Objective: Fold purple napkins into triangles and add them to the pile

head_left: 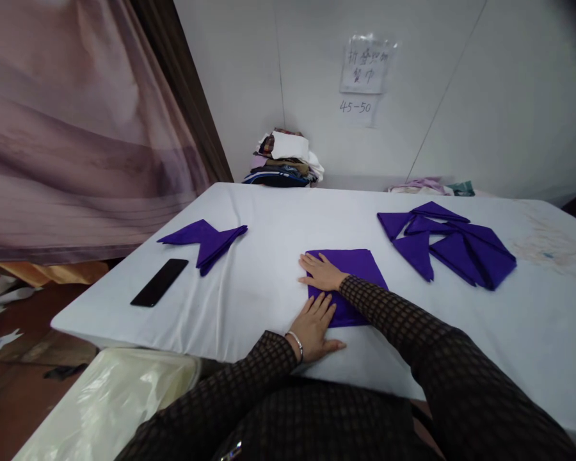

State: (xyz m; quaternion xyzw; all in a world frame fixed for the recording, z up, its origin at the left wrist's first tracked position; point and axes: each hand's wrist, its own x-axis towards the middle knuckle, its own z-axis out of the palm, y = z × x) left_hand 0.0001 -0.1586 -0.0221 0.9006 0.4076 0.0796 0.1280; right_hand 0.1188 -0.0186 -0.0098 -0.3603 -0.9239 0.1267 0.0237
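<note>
A purple cloth folded into a square (360,264) lies flat near the front edge of the white table. My right hand (324,271) rests palm down on its upper left part, fingers spread and pointing left. Just below, my left hand (315,330), with a bracelet at the wrist, lies flat with its fingertips on the cloth's lower left edge and its palm over the table. Neither hand grips anything. Several folded purple cloths (496,256) overlap on the right, and more purple folded cloth (211,242) lies on the left.
A black phone (159,282) lies on the white table (269,221) at the left. Piled clothes (288,160) stand behind the far edge, with further fabric (425,186) to the right. A plastic-covered container (120,397) is at the lower left, beneath a hanging curtain (86,128).
</note>
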